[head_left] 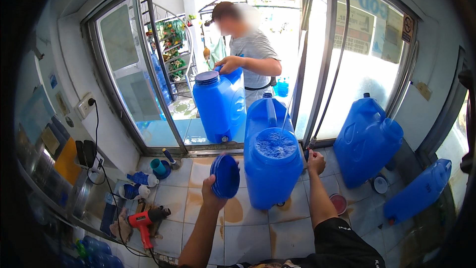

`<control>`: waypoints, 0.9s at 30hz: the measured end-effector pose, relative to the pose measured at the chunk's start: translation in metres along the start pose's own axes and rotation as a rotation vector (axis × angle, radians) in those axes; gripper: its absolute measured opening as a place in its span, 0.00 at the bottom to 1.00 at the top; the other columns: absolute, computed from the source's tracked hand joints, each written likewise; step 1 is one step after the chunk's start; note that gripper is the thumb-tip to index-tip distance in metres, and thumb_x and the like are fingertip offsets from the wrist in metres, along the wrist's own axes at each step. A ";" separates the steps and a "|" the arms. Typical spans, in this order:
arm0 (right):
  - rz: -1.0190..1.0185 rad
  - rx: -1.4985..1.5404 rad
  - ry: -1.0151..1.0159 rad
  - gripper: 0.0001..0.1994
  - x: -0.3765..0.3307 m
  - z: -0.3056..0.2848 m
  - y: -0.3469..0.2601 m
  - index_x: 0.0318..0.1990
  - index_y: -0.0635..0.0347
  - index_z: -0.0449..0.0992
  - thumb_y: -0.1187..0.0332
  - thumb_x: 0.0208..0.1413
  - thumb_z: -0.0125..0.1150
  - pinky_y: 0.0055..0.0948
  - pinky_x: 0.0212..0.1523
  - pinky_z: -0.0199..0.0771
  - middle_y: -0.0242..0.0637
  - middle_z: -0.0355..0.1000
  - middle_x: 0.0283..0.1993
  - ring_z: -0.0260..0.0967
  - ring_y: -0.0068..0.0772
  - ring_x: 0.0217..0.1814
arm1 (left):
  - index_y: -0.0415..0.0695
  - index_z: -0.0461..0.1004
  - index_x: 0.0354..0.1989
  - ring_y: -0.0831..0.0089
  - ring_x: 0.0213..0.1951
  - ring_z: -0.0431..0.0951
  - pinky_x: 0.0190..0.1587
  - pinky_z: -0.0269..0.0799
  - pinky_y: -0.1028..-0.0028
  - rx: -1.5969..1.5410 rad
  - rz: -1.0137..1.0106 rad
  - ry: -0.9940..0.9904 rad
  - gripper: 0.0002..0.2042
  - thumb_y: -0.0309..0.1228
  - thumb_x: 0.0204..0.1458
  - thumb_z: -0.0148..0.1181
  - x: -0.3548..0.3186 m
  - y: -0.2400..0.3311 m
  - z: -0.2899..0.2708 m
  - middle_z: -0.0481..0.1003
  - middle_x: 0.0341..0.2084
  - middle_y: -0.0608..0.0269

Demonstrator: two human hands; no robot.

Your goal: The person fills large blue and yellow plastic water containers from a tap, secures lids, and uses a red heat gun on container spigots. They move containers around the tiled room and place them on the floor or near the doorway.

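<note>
The left hand (pixel 212 196) holds a round, ridged blue lid (pixel 226 176) beside the tall blue container (pixel 272 183), which stands on stained tiles (pixel 246 240) with bubbly water (pixel 275 145) in its wide mouth, and the right hand (pixel 316 162) is curled near a dark valve (pixel 312 142), gripping or not I cannot tell.

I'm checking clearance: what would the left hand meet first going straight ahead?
Probably the blue container at the co-worker's hand, beyond the blue lid the left hand holds; depth is unclear.
</note>
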State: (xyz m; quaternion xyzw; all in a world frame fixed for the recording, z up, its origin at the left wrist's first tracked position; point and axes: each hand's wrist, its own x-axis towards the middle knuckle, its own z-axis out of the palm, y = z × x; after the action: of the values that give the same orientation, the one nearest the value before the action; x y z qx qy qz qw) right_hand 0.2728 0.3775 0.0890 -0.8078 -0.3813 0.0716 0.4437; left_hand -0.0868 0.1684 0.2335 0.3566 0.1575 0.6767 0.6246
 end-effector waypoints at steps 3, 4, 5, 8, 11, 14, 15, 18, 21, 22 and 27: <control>0.067 0.043 -0.011 0.21 0.002 0.010 0.008 0.40 0.52 0.86 0.44 0.56 0.64 0.45 0.47 0.79 0.38 0.84 0.38 0.81 0.48 0.43 | 0.45 0.52 0.76 0.56 0.63 0.70 0.65 0.67 0.62 0.421 0.071 -0.127 0.49 0.54 0.47 0.65 0.048 0.032 0.053 0.67 0.63 0.46; 0.061 0.067 -0.008 0.21 0.003 0.014 0.012 0.39 0.51 0.86 0.43 0.56 0.63 0.46 0.47 0.79 0.39 0.83 0.38 0.81 0.49 0.43 | 0.47 0.52 0.76 0.55 0.65 0.67 0.67 0.63 0.61 0.610 0.106 -0.208 0.49 0.53 0.46 0.66 0.063 0.041 0.068 0.65 0.65 0.48; 0.075 0.074 -0.009 0.21 0.004 0.017 0.017 0.38 0.50 0.86 0.42 0.56 0.63 0.46 0.47 0.79 0.39 0.83 0.38 0.81 0.50 0.43 | 0.50 0.54 0.76 0.53 0.65 0.67 0.68 0.63 0.60 0.806 0.123 -0.259 0.48 0.53 0.45 0.67 0.076 0.047 0.082 0.65 0.65 0.47; 0.160 0.100 -0.130 0.24 0.007 0.025 0.031 0.42 0.50 0.85 0.39 0.57 0.60 0.49 0.51 0.77 0.42 0.82 0.45 0.78 0.53 0.49 | 0.59 0.59 0.74 0.47 0.66 0.65 0.67 0.62 0.56 1.334 0.134 -0.407 0.48 0.56 0.41 0.69 0.108 0.051 0.121 0.64 0.66 0.46; 0.176 -0.038 -0.237 0.30 0.008 0.014 0.024 0.52 0.51 0.80 0.35 0.58 0.57 0.52 0.58 0.72 0.48 0.75 0.58 0.70 0.58 0.61 | 0.68 0.60 0.73 0.42 0.66 0.63 0.67 0.63 0.52 1.723 0.008 -0.560 0.49 0.61 0.36 0.70 0.124 0.039 0.149 0.62 0.67 0.46; 0.049 -0.070 -0.187 0.41 0.004 -0.027 -0.025 0.67 0.57 0.67 0.31 0.60 0.50 0.56 0.68 0.60 0.56 0.61 0.69 0.55 0.63 0.72 | 0.73 0.59 0.73 0.39 0.68 0.61 0.67 0.60 0.48 2.029 -0.105 -0.721 0.54 0.66 0.30 0.71 0.130 0.033 0.158 0.60 0.69 0.47; -0.144 0.097 -0.124 0.41 0.004 -0.047 -0.053 0.67 0.62 0.66 0.32 0.62 0.48 0.53 0.69 0.58 0.59 0.62 0.68 0.57 0.63 0.71 | 0.73 0.58 0.74 0.39 0.68 0.61 0.67 0.60 0.48 1.994 -0.127 -0.727 0.54 0.66 0.30 0.71 0.132 0.032 0.157 0.59 0.69 0.47; -0.624 0.464 -0.185 0.42 -0.008 -0.113 -0.145 0.68 0.70 0.62 0.35 0.69 0.35 0.48 0.73 0.52 0.61 0.60 0.69 0.55 0.55 0.74 | 0.72 0.58 0.74 0.40 0.68 0.61 0.68 0.60 0.50 1.945 -0.173 -0.749 0.55 0.68 0.29 0.69 0.135 0.036 0.150 0.59 0.69 0.46; -1.010 0.643 -0.278 0.31 -0.044 -0.152 -0.212 0.69 0.66 0.59 0.47 0.74 0.32 0.50 0.73 0.51 0.60 0.58 0.68 0.54 0.58 0.73 | 0.70 0.61 0.73 0.42 0.69 0.60 0.69 0.59 0.51 1.979 -0.155 -0.709 0.53 0.67 0.30 0.69 0.131 0.034 0.150 0.61 0.68 0.45; -1.066 0.525 -0.434 0.35 -0.056 -0.154 -0.225 0.71 0.64 0.56 0.42 0.72 0.32 0.52 0.75 0.45 0.61 0.51 0.73 0.46 0.61 0.77 | 0.64 0.65 0.71 0.39 0.67 0.61 0.68 0.60 0.51 2.054 -0.137 -0.676 0.51 0.70 0.33 0.66 0.126 0.030 0.153 0.62 0.67 0.42; -0.892 0.212 -0.750 0.43 -0.058 -0.134 -0.248 0.76 0.62 0.48 0.33 0.68 0.31 0.52 0.79 0.35 0.61 0.40 0.79 0.30 0.62 0.83 | 0.50 0.69 0.67 0.36 0.61 0.67 0.66 0.60 0.47 2.206 -0.047 -0.300 0.47 0.73 0.45 0.55 0.097 -0.004 0.163 0.65 0.64 0.38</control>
State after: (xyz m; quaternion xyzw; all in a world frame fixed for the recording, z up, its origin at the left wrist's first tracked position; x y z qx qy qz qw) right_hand 0.1564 0.3276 0.3475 -0.4403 -0.8057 0.1967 0.3440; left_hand 0.0301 0.2241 0.3718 0.7914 0.6023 0.1041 -0.0094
